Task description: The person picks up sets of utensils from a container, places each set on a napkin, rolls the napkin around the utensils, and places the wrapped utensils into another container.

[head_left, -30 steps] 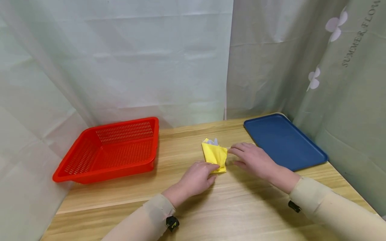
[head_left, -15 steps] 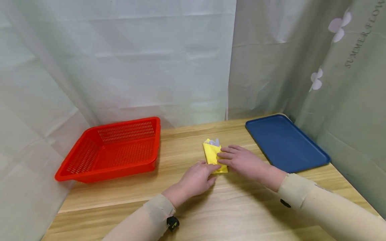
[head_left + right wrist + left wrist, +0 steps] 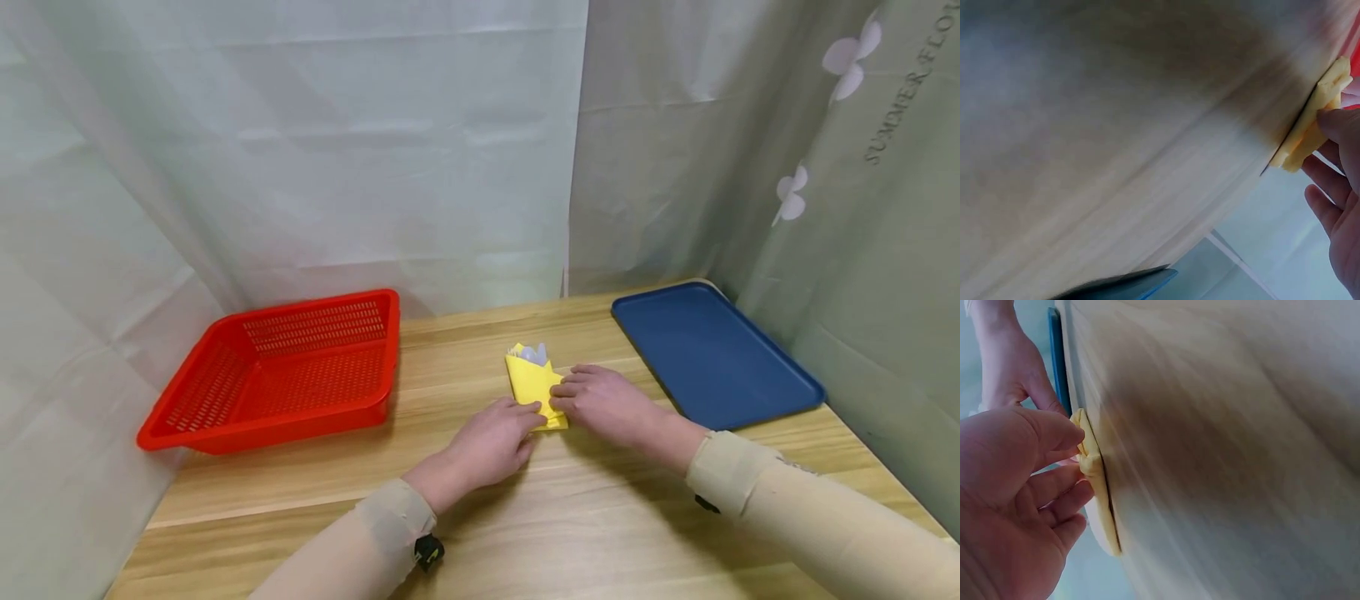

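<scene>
A folded yellow cloth [image 3: 531, 382] lies on the wooden table, wrapped round pale cutlery [image 3: 534, 355] whose ends stick out at the far edge. One end looks rounded like a spoon. My left hand [image 3: 491, 442] pinches the near end of the cloth; the left wrist view shows the fabric bunched between thumb and fingers. From the other side, my right hand [image 3: 603, 404] pinches the right flap, and in the right wrist view its thumb [image 3: 1334, 122] lies against the fabric. The rest of the cutlery is hidden in the cloth.
To the left stands a red perforated plastic basket [image 3: 273, 429]. A blue tray [image 3: 712, 354] lies at the right, near the table edge. Pale curtains [image 3: 375, 167] enclose the table [image 3: 585, 533] at the back and sides.
My right hand has moved left onto the cloth, then slightly right again. The right flap has come inward, and its corner now points out by the fingers. The left hand stays almost in place.
</scene>
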Action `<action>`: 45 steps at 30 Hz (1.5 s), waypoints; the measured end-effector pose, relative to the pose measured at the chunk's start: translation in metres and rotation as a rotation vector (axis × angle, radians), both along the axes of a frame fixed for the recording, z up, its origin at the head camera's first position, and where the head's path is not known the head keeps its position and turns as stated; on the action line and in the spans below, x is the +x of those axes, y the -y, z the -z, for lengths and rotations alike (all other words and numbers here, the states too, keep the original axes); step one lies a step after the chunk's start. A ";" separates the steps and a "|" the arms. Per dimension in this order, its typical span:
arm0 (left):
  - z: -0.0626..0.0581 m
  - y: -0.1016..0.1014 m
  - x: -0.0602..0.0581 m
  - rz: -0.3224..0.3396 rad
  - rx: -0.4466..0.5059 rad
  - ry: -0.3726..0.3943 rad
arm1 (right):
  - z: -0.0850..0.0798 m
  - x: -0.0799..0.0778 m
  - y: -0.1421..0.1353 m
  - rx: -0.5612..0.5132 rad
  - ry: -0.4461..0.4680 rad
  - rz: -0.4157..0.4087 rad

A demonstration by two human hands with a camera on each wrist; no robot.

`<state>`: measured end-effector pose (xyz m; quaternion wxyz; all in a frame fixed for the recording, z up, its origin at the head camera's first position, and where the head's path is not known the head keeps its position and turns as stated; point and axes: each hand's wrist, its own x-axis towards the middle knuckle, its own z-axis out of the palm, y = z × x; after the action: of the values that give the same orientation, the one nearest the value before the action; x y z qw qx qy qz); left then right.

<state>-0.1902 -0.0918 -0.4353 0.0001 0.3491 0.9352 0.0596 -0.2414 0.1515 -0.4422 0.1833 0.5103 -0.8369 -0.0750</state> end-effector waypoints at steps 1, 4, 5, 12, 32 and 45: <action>0.000 0.000 0.000 0.002 -0.008 -0.010 | 0.000 0.000 0.000 -0.004 0.004 0.004; -0.002 -0.001 -0.002 -0.003 -0.019 -0.031 | 0.001 0.000 0.000 -0.023 0.017 0.007; -0.003 -0.001 -0.002 -0.008 -0.020 -0.033 | 0.001 0.000 0.000 -0.026 0.016 0.006; -0.004 -0.004 -0.001 -0.003 -0.083 -0.052 | 0.005 0.001 -0.001 -0.053 -0.005 0.000; -0.009 -0.005 0.001 0.051 -0.157 0.006 | 0.006 0.001 -0.014 -0.094 0.085 0.007; -0.008 -0.008 0.003 0.044 -0.212 -0.021 | 0.001 0.039 -0.012 0.025 0.276 0.206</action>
<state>-0.1871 -0.0842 -0.4276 0.0286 0.3682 0.9283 -0.0435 -0.2024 0.1631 -0.4428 0.0515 0.4295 -0.9010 -0.0329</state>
